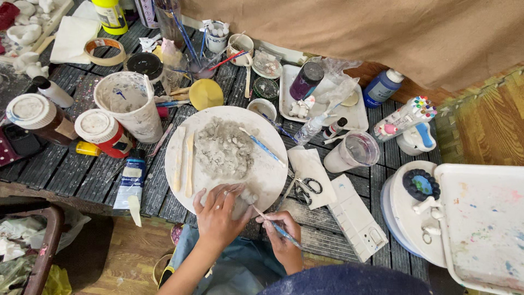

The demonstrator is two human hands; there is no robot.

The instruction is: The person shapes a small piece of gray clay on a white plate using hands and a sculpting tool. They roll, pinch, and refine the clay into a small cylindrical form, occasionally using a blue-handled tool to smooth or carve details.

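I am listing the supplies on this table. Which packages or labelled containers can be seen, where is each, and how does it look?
Paint tube: front left edge, lying flat, white and blue.
Two jars: left side, upright, brown and red, white lids.
Blue bottle: back right, white cap.
Yellow bottle: back left, upright.
Dark purple bottle: on white tray, black cap.
Marker pack: right, clear, coloured caps.

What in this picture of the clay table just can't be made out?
- Head view: the small clay piece lies mostly under the left hand; its shape is hidden.
- The tool tip, held by the right hand, is too fine to judge.
- The white tray is cut off by the right edge.
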